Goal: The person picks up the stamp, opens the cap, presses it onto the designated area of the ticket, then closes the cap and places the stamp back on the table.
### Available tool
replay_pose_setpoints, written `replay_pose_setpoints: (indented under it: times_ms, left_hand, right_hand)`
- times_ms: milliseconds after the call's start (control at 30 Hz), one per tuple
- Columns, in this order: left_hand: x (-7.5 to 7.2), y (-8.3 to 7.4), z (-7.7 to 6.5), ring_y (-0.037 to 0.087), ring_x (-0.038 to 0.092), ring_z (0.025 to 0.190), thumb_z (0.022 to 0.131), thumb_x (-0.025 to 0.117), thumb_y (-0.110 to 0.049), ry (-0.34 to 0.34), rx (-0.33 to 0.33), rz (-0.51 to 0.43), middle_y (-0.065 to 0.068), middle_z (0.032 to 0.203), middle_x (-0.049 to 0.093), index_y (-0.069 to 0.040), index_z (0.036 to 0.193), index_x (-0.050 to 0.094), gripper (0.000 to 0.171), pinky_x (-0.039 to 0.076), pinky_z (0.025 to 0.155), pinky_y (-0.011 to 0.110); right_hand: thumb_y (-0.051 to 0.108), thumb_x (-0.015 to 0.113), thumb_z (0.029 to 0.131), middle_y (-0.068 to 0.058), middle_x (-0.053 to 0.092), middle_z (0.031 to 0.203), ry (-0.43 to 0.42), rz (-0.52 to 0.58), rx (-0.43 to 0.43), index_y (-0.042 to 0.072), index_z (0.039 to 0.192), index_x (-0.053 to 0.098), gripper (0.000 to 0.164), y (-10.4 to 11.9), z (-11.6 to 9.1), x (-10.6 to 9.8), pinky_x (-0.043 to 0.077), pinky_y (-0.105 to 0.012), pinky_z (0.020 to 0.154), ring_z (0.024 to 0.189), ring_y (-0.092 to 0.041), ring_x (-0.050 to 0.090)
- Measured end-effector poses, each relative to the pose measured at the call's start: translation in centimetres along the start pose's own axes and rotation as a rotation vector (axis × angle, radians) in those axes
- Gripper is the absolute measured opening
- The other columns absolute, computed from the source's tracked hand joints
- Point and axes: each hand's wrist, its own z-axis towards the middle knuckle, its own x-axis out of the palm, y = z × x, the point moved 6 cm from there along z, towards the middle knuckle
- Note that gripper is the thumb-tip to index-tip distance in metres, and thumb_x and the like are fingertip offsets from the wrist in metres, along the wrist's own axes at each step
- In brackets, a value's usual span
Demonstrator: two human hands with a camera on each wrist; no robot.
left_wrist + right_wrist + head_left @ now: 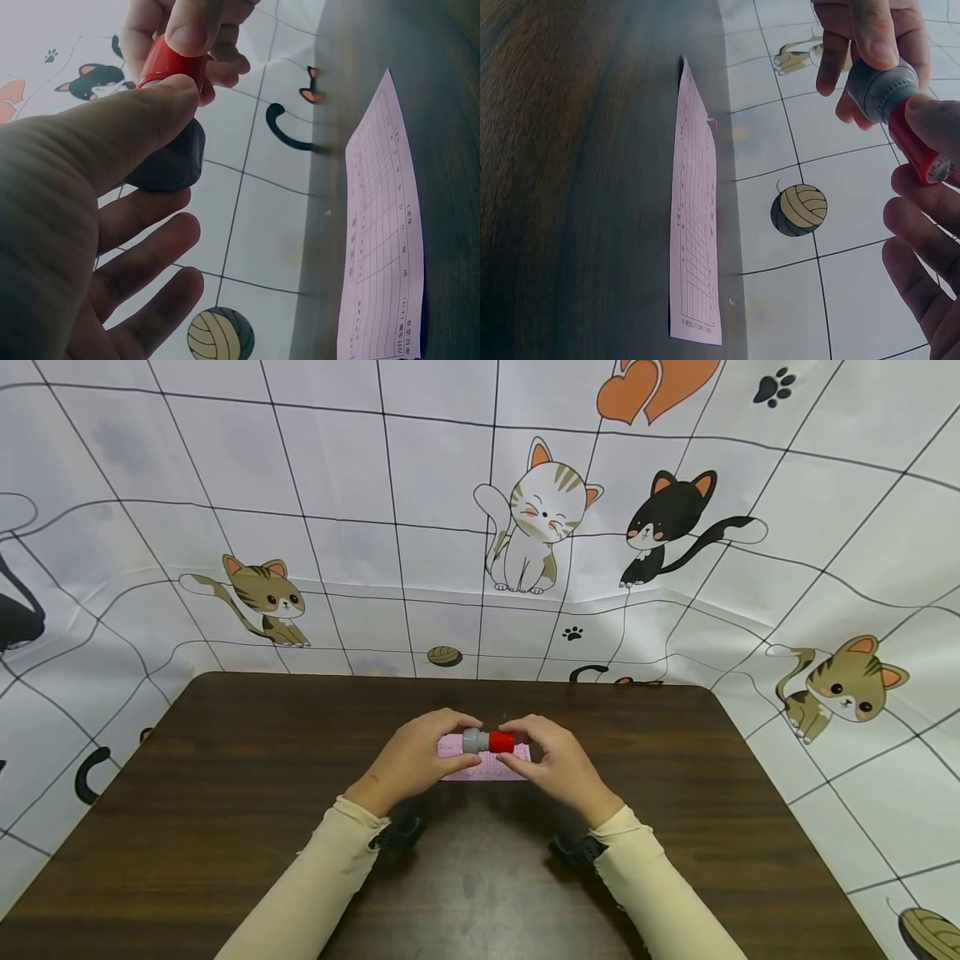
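Observation:
A small stamp with a grey, ridged end and a red cylinder is held sideways between both hands. My left hand pinches the grey end between thumb and fingers. On the other side my right hand pinches the red part; the right wrist view shows a clear tip at its end. Below the stamp, a pink printed form with a ruled grid lies on the table, apart from both hands. In the left wrist view, the grey end looks dark.
The dark brown wooden table stretches around the form. Behind it hangs a white gridded cloth printed with cartoon cats. A dark band sits at the left wrist and another band at the right.

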Motion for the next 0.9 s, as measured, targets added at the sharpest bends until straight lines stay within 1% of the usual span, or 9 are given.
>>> replay_pose_setpoints:
  times_ms: [67,233,367,467,600,767,833,900]
  left_hand:
    - [0.03,0.0,0.0,0.022,0.067,0.115,0.086,0.087,-0.03,0.002,-0.003,0.0,0.001,0.129,0.069,-0.016,0.131,0.068,0.051,0.055,0.101,0.047]
    - [0.1,0.01,-0.1,0.026,0.067,0.12,0.086,0.086,-0.032,0.01,-0.032,-0.02,0.003,0.134,0.068,-0.016,0.138,0.063,0.059,0.054,0.102,0.05]
    - [0.09,-0.02,-0.28,0.027,0.068,0.117,0.086,0.087,-0.032,0.007,-0.043,-0.015,0.002,0.129,0.07,-0.015,0.132,0.066,0.053,0.055,0.1,0.05]
    - [0.02,-0.14,-0.33,0.026,0.068,0.113,0.085,0.087,-0.032,0.0,-0.033,-0.001,0.001,0.124,0.071,-0.015,0.127,0.068,0.049,0.056,0.099,0.048]
    - [-0.03,-0.28,-0.34,0.024,0.068,0.11,0.085,0.088,-0.031,-0.005,-0.017,0.008,0.001,0.121,0.072,-0.015,0.125,0.069,0.047,0.057,0.097,0.047]
    - [-0.18,-0.16,-0.45,0.023,0.068,0.111,0.085,0.088,-0.032,0.003,-0.026,0.005,-0.001,0.121,0.072,-0.017,0.123,0.07,0.045,0.057,0.097,0.046]
    - [-0.27,-0.23,-0.43,0.023,0.068,0.111,0.085,0.088,-0.031,0.002,-0.014,0.002,-0.001,0.121,0.072,-0.018,0.123,0.069,0.045,0.057,0.098,0.046]
    - [-0.36,-0.37,-0.37,0.023,0.068,0.112,0.084,0.088,-0.03,0.003,0.0,0.001,-0.001,0.121,0.071,-0.017,0.123,0.069,0.045,0.057,0.098,0.046]
  right_hand:
    - [0.013,0.087,0.085,-0.004,0.072,0.109,0.0,-0.025,-0.007,0.007,0.119,0.072,0.038,0.07,0.04,-0.06,0.062,-0.042,0.08,0.094,-0.018,0.067]
    - [0.014,0.087,0.085,-0.004,0.072,0.109,-0.002,-0.056,-0.027,0.008,0.119,0.072,0.038,0.12,0.11,-0.11,0.061,-0.041,0.08,0.094,-0.018,0.067]
    - [0.016,0.086,0.086,-0.003,0.072,0.108,0.008,-0.077,-0.03,0.007,0.119,0.073,0.037,0.01,0.14,0.04,0.061,-0.041,0.077,0.093,-0.017,0.065]
    - [0.018,0.085,0.087,-0.002,0.073,0.108,0.011,-0.083,-0.032,0.007,0.118,0.073,0.035,-0.04,0.15,0.1,0.06,-0.042,0.074,0.093,-0.017,0.064]
    - [0.017,0.085,0.087,-0.002,0.072,0.108,0.003,-0.077,-0.042,0.008,0.118,0.073,0.034,0.02,0.11,0.04,0.06,-0.044,0.071,0.092,-0.02,0.064]
    - [0.014,0.084,0.088,-0.003,0.072,0.109,0.018,-0.085,-0.072,0.008,0.12,0.072,0.034,0.4,0.02,0.04,0.061,-0.041,0.076,0.094,-0.02,0.065]
    - [0.013,0.084,0.088,-0.004,0.072,0.11,0.016,-0.095,-0.082,0.008,0.121,0.072,0.035,0.65,0.01,-0.1,0.061,-0.039,0.078,0.096,-0.018,0.065]
    - [0.012,0.084,0.087,-0.006,0.072,0.11,0.011,-0.093,-0.081,0.007,0.121,0.072,0.036,0.77,0.04,-0.25,0.062,-0.04,0.079,0.097,-0.019,0.065]
